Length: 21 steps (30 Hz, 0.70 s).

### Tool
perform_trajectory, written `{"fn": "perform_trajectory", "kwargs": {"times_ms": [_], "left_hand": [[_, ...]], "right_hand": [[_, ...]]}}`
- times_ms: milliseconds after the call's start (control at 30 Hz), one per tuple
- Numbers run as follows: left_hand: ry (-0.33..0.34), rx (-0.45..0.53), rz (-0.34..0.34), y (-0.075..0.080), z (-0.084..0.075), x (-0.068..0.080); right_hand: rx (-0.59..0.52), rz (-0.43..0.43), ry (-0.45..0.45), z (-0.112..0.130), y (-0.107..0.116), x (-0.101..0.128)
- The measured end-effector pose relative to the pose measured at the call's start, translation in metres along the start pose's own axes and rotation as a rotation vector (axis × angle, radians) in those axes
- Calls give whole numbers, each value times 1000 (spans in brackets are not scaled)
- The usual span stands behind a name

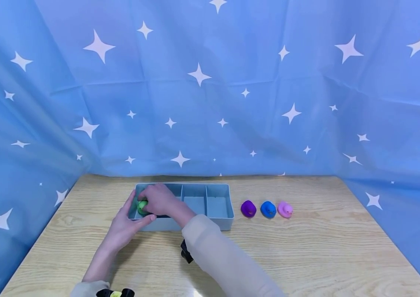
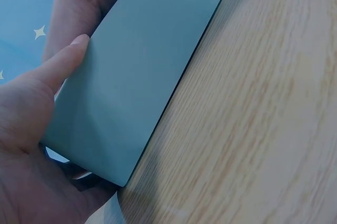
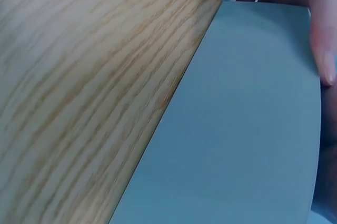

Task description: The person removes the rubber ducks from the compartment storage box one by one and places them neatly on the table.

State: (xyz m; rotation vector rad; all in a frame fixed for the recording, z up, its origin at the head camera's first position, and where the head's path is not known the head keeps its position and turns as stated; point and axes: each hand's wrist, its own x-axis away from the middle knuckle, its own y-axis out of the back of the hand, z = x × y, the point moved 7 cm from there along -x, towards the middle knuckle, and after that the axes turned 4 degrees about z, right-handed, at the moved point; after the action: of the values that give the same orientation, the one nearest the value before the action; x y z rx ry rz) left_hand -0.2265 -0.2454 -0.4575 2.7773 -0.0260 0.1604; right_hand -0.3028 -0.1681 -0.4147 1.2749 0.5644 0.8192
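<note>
A blue-grey divided box (image 1: 203,225) stands on the table, its compartments side by side. My left hand (image 1: 122,228) grips its left end, thumb over the front rim and fingers along the end wall. That grip also shows in the left wrist view, where the left hand (image 2: 26,113) holds the corner beside the box's long wall (image 2: 131,76). Inside the leftmost compartment, my right hand (image 1: 162,201) pinches a small green rubber duck (image 1: 141,207). The right wrist view shows mostly the box's front wall (image 3: 247,129); the duck is hidden there.
To the right of the box a purple duck (image 1: 248,209), a blue duck (image 1: 268,209) and a pink duck (image 1: 285,209) sit in a row on the wooden table (image 1: 324,247). A blue star-patterned curtain (image 1: 232,99) hangs behind and at both sides.
</note>
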Motion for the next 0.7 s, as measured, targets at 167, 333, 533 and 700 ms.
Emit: {"fn": "perform_trajectory", "kwargs": {"times_ms": [167,333,533,700], "left_hand": [[-5,-2,7,-1,-1,0],[-4,-38,6,0,-3,0],[29,-71,3,0,-1,0],[58,-92,8,0,3,1]], "right_hand": [[28,-11,-28,-1,1,-1],[-61,-36,-16,-3,2,1],[-313,-62,-37,-9,11,10],[-434,-116,-33,-18,25,26]]}}
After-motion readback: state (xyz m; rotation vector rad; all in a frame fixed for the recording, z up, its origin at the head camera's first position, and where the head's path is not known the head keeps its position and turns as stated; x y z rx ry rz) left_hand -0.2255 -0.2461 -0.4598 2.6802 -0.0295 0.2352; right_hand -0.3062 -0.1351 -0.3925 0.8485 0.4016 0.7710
